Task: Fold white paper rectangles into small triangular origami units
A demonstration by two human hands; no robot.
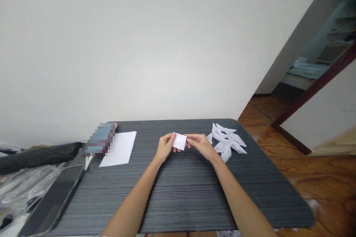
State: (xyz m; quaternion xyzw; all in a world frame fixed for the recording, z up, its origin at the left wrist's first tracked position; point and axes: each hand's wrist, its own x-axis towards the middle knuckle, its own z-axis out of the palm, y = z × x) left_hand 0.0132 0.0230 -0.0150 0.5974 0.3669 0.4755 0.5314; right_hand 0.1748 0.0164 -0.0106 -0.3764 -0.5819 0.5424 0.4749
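A small folded piece of white paper [180, 141] is held over the middle of the dark table. My left hand [166, 145] pinches its left side, thumb on top and fingers underneath. At the right edge, my right hand [200, 144] grips the paper between thumb and fingers. Just beyond my right hand lies a pile of folded white paper shapes [226, 141] with pointed ends. A stack of flat white sheets [121, 150] rests on the left part of the table.
A blurred-out blue and red item [100, 139] overlaps the sheets. A phone [55, 196] lies at the table's left edge, beside clear plastic wrapping [33, 183] and a long black roll [41, 157]. The white wall [167, 44] stands behind the table [191, 192].
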